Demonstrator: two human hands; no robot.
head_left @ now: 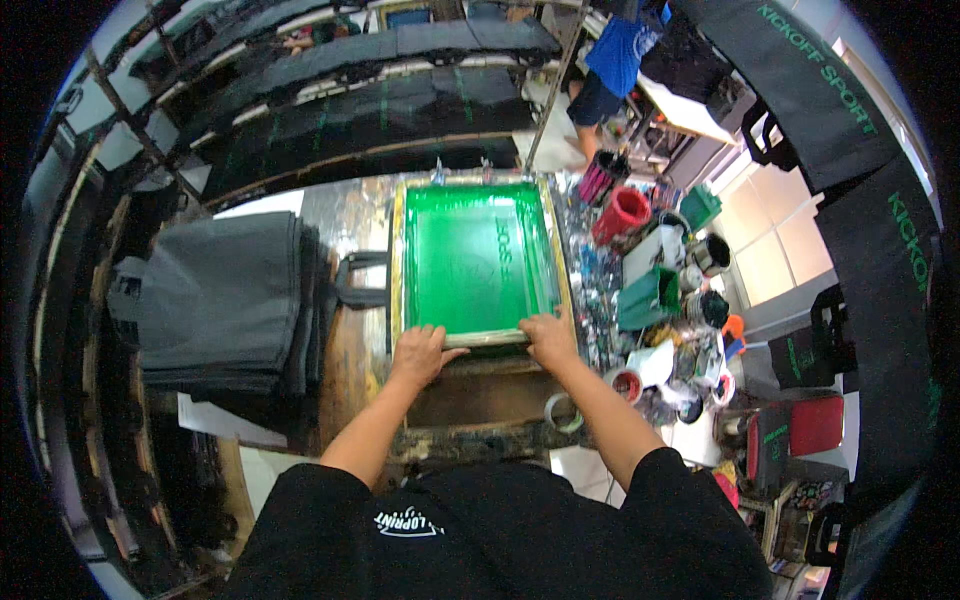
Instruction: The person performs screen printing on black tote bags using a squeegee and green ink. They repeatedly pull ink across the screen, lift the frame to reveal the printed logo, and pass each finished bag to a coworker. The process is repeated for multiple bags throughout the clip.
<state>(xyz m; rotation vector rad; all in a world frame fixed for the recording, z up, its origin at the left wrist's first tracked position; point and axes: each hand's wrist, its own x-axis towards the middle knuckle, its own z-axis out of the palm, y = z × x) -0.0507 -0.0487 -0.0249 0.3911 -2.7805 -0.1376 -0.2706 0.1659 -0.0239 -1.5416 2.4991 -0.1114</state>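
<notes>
A screen printing frame [564, 300] lies on the work table, its mesh coated with wet-looking green ink [455, 270]. Dark lettering shows through the mesh on its right half. My left hand [420, 354] grips the near edge of the frame close to its left corner, fingers over the rim and thumb pointing inward. Close to the right corner, my right hand [549, 340] holds the same edge, fingers curled over it. A black fabric handle [362, 280] sticks out from beneath the frame's left side; what it belongs to is hidden.
A stack of black fabric bags [220, 290] sits to the left. Ink tubs, including a red bucket [622, 215] and a green container [650, 297], crowd the right side. A tape roll [563, 412] lies near my right forearm. Bags hang on racks around; another person [620, 60] stands at the far right.
</notes>
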